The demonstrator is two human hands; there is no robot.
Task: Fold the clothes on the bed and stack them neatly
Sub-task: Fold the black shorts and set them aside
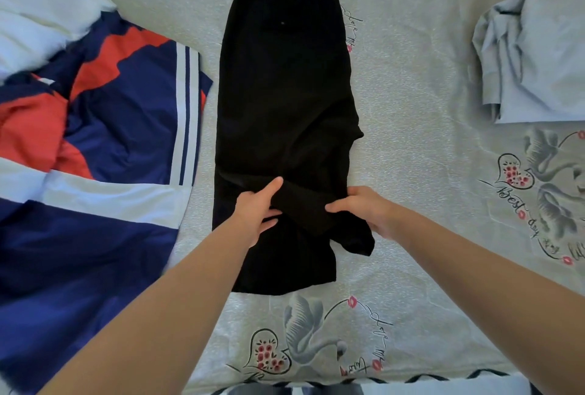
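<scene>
garment: black trousers (pixel 285 78) lie lengthwise on the bed sheet (pixel 411 78), waistband at the far end, hems toward the person
left hand: left hand (pixel 258 211) pinches a bunched fold of the black cloth, thumb on top, fingers curled under
right hand: right hand (pixel 361 211) grips the same fold from the other side, thumb over the cloth, fingers tucked beneath
grip spot: low on the legs, just above the hems; one loose corner hangs out just below the right grip
step: likely carrying the leg end up toward the waistband
do it well: keep both grips level, lift the edge straight, tuck the stray corner, smooth before releasing
risk: twisted fold between the hands may set a crease
stack: folded pale blue shirt (pixel 538 56) well right of the grip
unfolded: navy, red and white garment (pixel 110 109) left of the grip
</scene>
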